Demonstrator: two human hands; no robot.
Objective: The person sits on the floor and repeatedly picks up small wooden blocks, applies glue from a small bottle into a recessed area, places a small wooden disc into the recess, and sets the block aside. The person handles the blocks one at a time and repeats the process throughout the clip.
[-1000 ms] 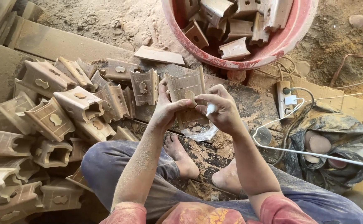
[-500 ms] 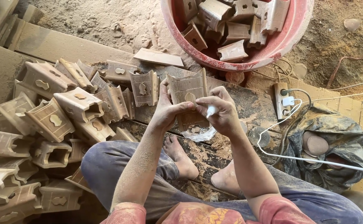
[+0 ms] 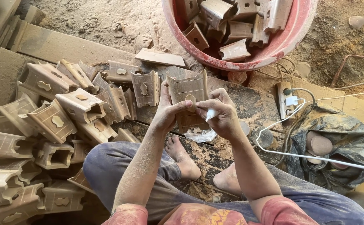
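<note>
From the head view, the carved wooden block stands upright in front of the knees, long axis pointing away from the person. The left hand clasps its left side, thumb across the face. The right hand pinches a small white tube, tip just at the block's front cutout.

The left hand holds a carved wooden piece upright with a closed grip, while the right hand pinches a small white nozzle against its face. A heap of similar wooden pieces lies to the left. A red tub beyond the hands holds more, and a white cable runs from a power strip at right.
</note>
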